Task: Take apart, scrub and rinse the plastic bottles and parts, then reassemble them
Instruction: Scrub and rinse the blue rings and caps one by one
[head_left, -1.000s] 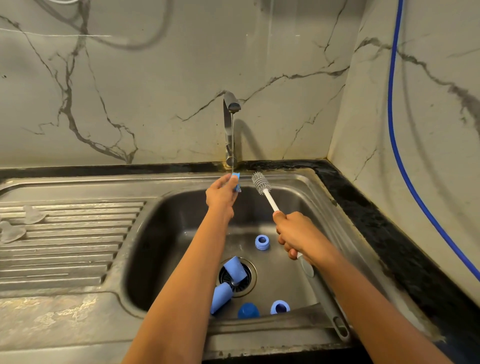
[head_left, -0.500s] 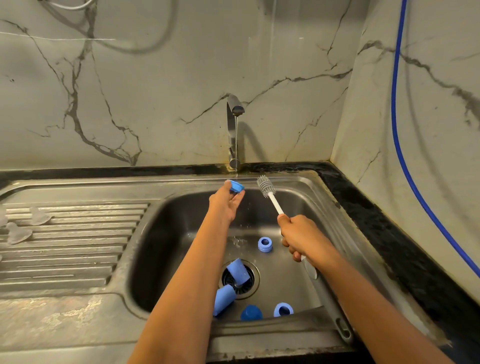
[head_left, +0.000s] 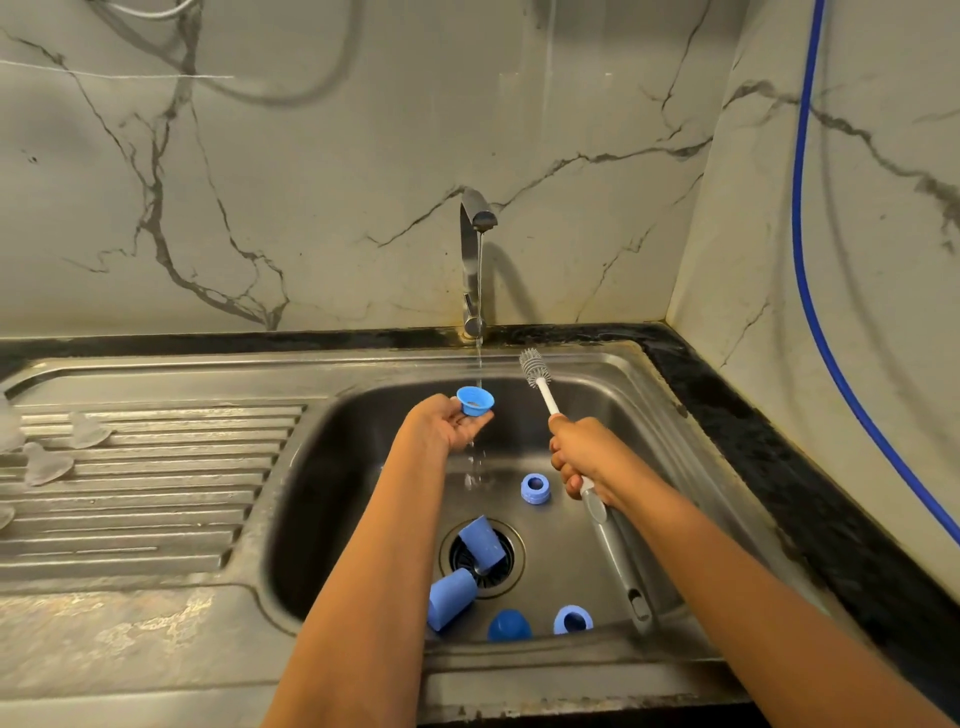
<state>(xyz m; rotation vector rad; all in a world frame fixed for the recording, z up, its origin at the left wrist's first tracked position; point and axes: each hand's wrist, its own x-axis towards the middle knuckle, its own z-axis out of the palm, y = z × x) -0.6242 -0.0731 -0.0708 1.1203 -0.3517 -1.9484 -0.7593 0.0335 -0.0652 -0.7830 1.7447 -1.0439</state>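
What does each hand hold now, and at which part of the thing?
The left hand holds the small blue cap at its lower side. The right hand grips the bottle brush where white stem meets grey handle.

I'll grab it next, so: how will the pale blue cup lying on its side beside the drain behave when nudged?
Probably rolls: the pale blue cup lies on its side on the smooth steel sink floor. Likely slippery, since the tap is running. Looks like light, stiff plastic.
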